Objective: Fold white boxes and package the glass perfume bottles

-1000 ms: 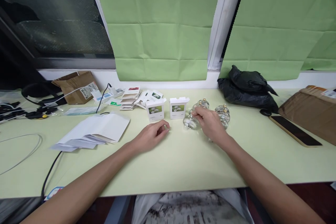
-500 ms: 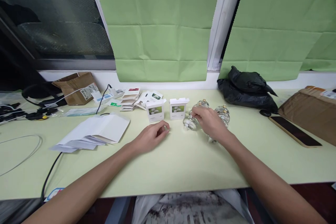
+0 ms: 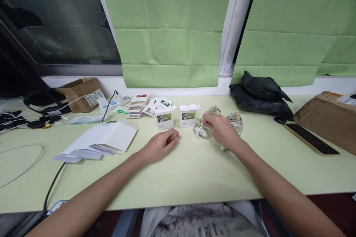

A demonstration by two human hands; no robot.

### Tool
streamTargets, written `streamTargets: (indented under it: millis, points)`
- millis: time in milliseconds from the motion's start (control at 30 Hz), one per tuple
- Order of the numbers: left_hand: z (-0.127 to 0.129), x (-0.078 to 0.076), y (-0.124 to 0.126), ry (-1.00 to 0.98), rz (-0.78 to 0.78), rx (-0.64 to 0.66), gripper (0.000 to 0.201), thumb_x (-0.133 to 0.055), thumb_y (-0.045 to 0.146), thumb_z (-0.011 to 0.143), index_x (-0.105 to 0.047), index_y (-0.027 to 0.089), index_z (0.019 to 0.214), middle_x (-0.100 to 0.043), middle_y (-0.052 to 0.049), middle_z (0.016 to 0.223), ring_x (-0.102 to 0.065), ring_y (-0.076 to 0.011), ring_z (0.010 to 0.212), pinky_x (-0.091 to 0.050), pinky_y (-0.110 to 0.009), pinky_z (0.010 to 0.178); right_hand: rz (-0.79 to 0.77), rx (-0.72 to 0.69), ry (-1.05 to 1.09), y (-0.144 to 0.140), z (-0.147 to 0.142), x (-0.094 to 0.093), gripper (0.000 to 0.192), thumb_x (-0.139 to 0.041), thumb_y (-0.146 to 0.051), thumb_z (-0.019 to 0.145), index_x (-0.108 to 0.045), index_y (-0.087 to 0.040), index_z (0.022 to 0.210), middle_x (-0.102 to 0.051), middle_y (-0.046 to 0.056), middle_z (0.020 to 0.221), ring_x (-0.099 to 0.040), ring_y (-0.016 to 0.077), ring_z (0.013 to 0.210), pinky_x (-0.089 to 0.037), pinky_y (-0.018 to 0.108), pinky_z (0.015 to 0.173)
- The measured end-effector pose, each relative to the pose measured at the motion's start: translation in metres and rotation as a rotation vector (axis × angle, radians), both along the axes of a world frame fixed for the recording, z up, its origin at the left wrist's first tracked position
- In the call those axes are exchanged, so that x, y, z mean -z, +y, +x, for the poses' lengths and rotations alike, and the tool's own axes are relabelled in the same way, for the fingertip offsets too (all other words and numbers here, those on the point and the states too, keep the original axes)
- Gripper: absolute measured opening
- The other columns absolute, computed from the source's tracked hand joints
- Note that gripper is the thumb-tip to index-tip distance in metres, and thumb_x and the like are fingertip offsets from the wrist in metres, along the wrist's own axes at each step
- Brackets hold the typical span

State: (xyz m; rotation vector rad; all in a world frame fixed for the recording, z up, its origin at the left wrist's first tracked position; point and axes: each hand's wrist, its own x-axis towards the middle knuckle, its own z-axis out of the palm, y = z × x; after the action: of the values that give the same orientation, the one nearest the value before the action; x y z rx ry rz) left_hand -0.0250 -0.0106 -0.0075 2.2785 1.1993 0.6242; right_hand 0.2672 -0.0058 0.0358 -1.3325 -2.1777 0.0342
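Note:
My right hand has its fingers pinched at the top of a small clear glass jar, and they hide the jar's top. More glass jars with gold knobs stand around this hand: one jar just behind it and another jar to its right. My left hand rests on the table with fingers loosely curled and nothing visible in them. Beyond it stand two small white boxes with flower pictures, the left box and the right box, their top flaps up.
White paper sheets lie at left, below a stack of small white packets. An open cardboard box and cables occupy the back left. To the right are a black plastic bag, a phone and a brown parcel.

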Motion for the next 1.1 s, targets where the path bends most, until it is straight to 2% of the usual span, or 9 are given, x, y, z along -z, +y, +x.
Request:
streamTargets:
  millis: [167,433,667,1100]
  points:
    - [-0.001,-0.001,-0.001,0.002,-0.032,-0.004,0.024,-0.048,0.045,0.106,-0.06,0.027,0.116,-0.056,0.005,0.075,-0.049,-0.0155,0.067,-0.036,-0.027,0.063,0.006,0.032,0.045,-0.002,-0.003,0.006,0.023,-0.046,-0.005,0.094,-0.054,-0.023,0.082,-0.064,0.0,0.08,-0.056,0.019,0.073,-0.026,0.028,0.065]
    - [-0.001,0.0,0.0,0.004,-0.022,-0.002,0.024,-0.047,0.044,0.106,-0.06,0.027,0.116,-0.056,0.005,0.075,-0.05,-0.0154,0.067,-0.036,-0.028,0.063,-0.096,0.039,0.152,0.0,0.001,0.001,0.023,-0.049,-0.006,0.092,-0.061,-0.023,0.082,-0.072,-0.001,0.083,-0.06,0.0192,0.076,-0.028,0.027,0.065]
    - [-0.001,0.001,0.001,0.011,-0.014,0.001,0.023,-0.048,0.044,0.107,-0.06,0.027,0.117,-0.056,0.005,0.076,-0.05,-0.015,0.067,-0.036,-0.027,0.064,-0.02,0.001,-0.031,0.0,0.0,-0.001,0.026,-0.045,-0.002,0.093,-0.057,-0.022,0.082,-0.068,0.002,0.083,-0.058,0.02,0.077,-0.025,0.029,0.064]
    - [-0.002,0.001,0.0,0.011,-0.012,-0.003,0.023,-0.048,0.045,0.106,-0.061,0.028,0.116,-0.058,0.004,0.076,-0.051,-0.0154,0.068,-0.036,-0.028,0.063,-0.001,0.026,-0.009,-0.002,-0.001,0.01,0.021,-0.043,-0.011,0.103,-0.055,-0.024,0.092,-0.067,0.002,0.09,-0.058,0.02,0.077,-0.028,0.029,0.065]
